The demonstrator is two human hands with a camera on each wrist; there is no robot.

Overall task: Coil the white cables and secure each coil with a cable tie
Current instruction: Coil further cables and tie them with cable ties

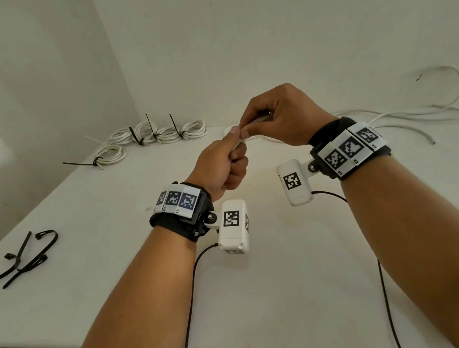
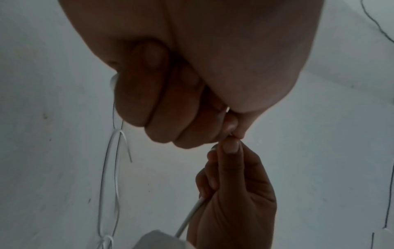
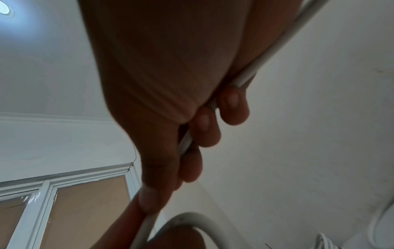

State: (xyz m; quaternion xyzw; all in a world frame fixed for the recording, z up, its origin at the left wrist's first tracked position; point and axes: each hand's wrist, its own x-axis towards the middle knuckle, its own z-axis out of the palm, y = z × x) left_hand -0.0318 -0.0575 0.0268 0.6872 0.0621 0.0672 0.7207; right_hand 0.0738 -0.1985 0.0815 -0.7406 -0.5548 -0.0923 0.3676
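Note:
Both hands are raised above the white table, meeting at its middle. My left hand is curled in a fist round a white cable, thumb on top. My right hand pinches the same cable just beyond it, fingers curled round it. In the left wrist view the left hand touches the right hand fingertip to fingertip, and the cable runs down out of the right palm. Several finished coils with black ties lie at the back left.
Loose black cable ties lie near the table's left edge. Uncoiled white cables sprawl at the back right, one looping up against the wall. Walls close the table at the back and left. Black camera leads hang from both wrists.

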